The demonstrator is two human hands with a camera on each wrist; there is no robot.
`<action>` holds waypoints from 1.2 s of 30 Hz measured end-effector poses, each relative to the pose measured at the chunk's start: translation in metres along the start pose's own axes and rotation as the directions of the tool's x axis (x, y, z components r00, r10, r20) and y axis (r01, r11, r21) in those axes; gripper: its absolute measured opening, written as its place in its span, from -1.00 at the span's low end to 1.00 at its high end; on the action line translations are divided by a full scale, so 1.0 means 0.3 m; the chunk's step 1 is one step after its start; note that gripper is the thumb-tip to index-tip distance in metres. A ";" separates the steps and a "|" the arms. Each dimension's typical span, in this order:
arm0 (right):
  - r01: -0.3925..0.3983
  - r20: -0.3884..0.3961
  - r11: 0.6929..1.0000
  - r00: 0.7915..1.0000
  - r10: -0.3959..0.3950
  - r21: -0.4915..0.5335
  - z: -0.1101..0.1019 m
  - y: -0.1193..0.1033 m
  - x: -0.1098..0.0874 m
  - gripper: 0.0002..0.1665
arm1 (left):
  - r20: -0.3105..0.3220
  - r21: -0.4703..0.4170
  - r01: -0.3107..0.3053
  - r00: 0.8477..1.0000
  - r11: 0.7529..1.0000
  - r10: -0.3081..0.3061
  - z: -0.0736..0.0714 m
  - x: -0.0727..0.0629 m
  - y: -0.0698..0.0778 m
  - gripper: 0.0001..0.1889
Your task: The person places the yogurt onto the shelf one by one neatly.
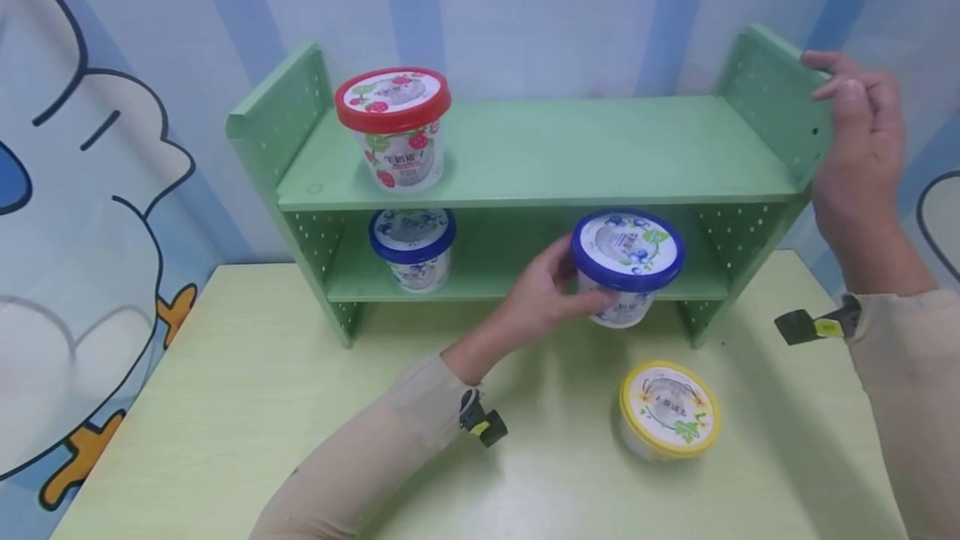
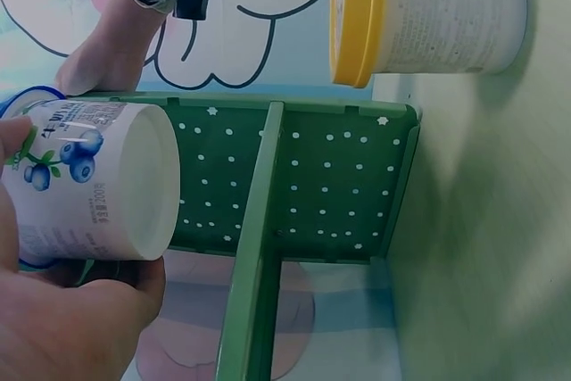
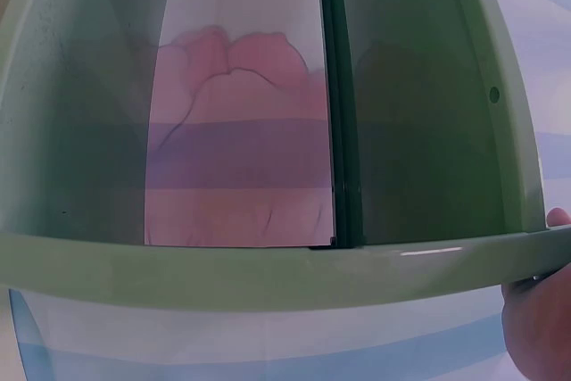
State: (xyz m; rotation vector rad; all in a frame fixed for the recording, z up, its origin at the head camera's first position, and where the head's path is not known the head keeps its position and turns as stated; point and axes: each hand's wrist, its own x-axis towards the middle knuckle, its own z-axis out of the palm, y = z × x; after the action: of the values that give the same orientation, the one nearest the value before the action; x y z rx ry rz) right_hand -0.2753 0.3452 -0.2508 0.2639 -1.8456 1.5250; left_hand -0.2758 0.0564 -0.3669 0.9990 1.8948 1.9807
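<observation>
My left hand [image 1: 543, 294] grips a blue-lidded yogurt cup [image 1: 628, 252], fingers and thumb around its side, in front of the lower shelf's right part. In the left wrist view the cup [image 2: 98, 185] shows printed blueberries and its white base. My right hand [image 1: 862, 140] holds the upper edge of the green two-tier rack's right side panel [image 1: 783, 98]. The right wrist view has only part of that hand [image 3: 540, 318] at the panel's edge. On the table, nearer to me, stands a yellow-lidded cup [image 1: 670, 411].
A red-lidded strawberry cup [image 1: 393, 130] stands at the left of the upper shelf [image 1: 585, 148]. Below it, another blue-lidded cup [image 1: 412, 248] stands on the lower shelf [image 1: 487, 265]. The rack rests on a pale green table [image 1: 225, 407] against a cartoon-printed wall [image 1: 525, 15].
</observation>
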 end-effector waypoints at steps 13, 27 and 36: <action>-0.032 -0.007 0.985 0.999 0.034 0.167 0.001 0.001 0.004 -0.83 | 0.008 0.029 0.015 1.000 0.999 -0.015 0.006 0.036 -0.011 -0.19; -0.016 -0.004 0.990 1.000 0.017 0.137 -0.003 0.003 0.001 -0.82 | -0.005 0.063 0.038 0.999 0.997 -0.038 0.017 0.069 -0.014 -0.18; -0.017 -0.021 0.991 1.000 0.020 0.131 -0.002 0.004 0.007 -0.82 | -0.021 0.080 0.063 0.998 0.995 -0.061 0.022 0.090 -0.021 -0.14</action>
State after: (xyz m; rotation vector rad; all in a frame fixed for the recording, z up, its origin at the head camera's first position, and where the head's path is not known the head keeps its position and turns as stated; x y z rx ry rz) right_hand -0.2773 0.3465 -0.2503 0.2907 -1.7378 1.6579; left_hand -0.2936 0.0784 -0.3649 0.9335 2.0048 1.8993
